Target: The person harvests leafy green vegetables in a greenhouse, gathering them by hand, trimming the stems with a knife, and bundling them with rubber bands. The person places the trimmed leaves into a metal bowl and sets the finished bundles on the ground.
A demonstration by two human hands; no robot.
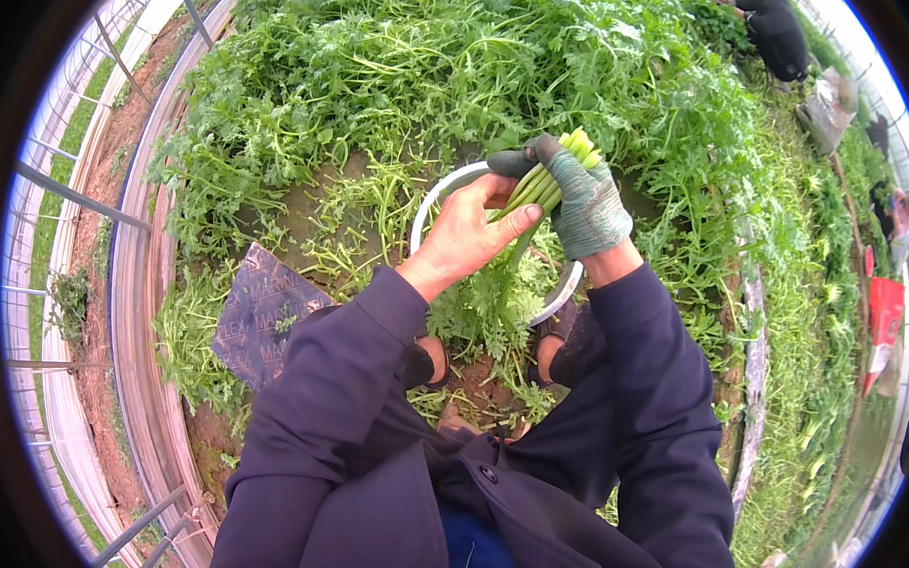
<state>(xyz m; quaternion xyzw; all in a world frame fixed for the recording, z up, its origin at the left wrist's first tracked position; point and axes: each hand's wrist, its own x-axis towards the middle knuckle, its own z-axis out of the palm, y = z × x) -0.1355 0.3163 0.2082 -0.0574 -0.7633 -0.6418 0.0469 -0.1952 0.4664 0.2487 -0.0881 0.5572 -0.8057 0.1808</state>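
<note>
A bunch of leafy greens [537,188], probably chrysanthemum greens, is held between both hands. Its pale cut stem ends point up and away, while the feathery leaves hang toward me. My right hand [588,206], in a worn grey-green glove, wraps around the stems near the cut ends. My bare left hand [471,228] grips the stems lower down, its thumb lying across them. Under the bunch stands a round white-rimmed tub [425,208] on the ground between my feet. Hands and leaves hide most of its inside.
Dense uncut greens [462,59] grow ahead. Cut stems litter the soil [330,189]. A printed board [269,315] lies at left, near the greenhouse's plastic side wall [137,220]. At right are a co-worker [777,36], a sack [828,109] and a red-and-white bag [883,321].
</note>
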